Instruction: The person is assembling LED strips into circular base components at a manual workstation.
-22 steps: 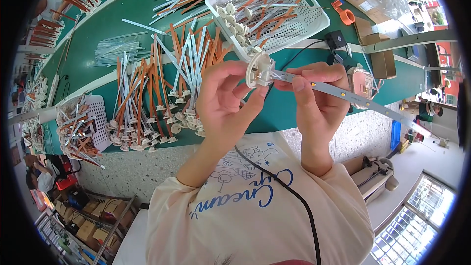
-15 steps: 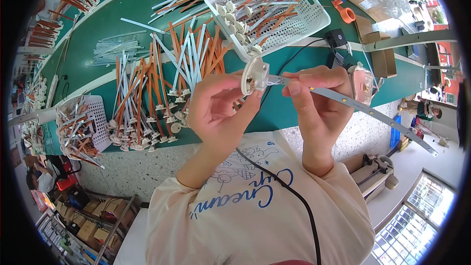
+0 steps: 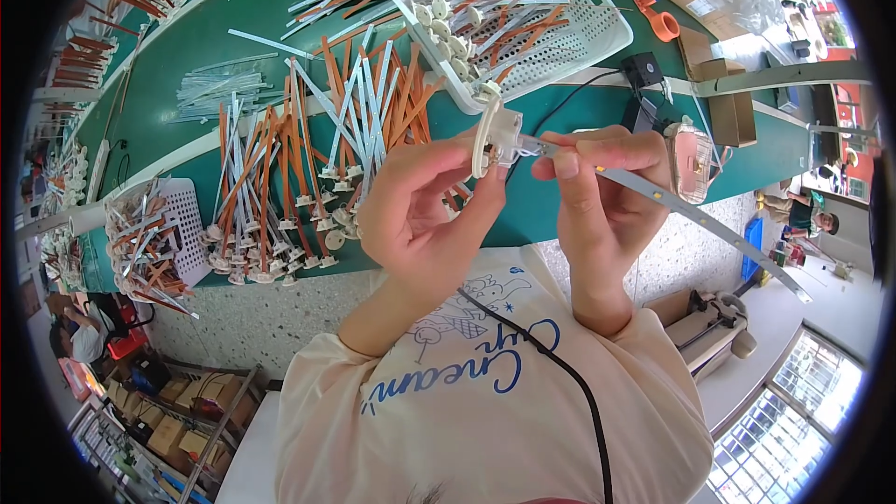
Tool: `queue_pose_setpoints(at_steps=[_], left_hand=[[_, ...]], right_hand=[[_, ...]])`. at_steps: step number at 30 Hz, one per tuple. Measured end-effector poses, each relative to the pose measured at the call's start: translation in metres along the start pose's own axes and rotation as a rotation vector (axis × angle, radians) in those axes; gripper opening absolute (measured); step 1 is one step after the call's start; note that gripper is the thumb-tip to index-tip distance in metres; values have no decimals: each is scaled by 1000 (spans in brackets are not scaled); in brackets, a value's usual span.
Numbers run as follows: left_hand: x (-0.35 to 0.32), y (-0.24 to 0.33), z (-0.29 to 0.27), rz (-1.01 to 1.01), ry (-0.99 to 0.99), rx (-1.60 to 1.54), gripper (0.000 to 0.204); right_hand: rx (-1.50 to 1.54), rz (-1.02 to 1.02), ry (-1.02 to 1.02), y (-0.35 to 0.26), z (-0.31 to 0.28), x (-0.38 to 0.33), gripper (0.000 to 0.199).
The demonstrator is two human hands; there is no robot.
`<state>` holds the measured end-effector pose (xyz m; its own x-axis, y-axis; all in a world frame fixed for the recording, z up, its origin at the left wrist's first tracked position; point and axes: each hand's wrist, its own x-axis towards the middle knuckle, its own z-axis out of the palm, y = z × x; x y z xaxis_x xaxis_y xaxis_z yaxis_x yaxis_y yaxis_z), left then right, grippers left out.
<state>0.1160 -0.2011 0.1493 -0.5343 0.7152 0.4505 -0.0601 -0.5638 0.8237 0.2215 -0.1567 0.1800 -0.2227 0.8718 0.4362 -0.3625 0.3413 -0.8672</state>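
White socket (image 3: 493, 137), pinched in the left hand (image 3: 425, 215), now tilts edge-on; right hand (image 3: 605, 196) still grips the strip (image 3: 691, 213).

The white plastic socket (image 3: 495, 135) is round like a small cap with a flat flange, and it is held up in the air above the green worktop (image 3: 560, 210), tilted with its flange to the left. The thin grey strip (image 3: 691, 210) with small yellow dots comes out of its right side and runs long and almost straight, down to the right, its far end free.
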Motion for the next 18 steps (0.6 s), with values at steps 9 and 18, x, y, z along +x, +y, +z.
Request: queue_pose_setpoints(at_steps=[9, 18], left_hand=[[11, -4, -1, 68, -52, 284, 35], [8, -3, -4, 159, 10, 560, 35]], right_hand=[[10, 210, 118, 5, 3, 6, 11], [-17, 243, 72, 11, 1, 9, 11]])
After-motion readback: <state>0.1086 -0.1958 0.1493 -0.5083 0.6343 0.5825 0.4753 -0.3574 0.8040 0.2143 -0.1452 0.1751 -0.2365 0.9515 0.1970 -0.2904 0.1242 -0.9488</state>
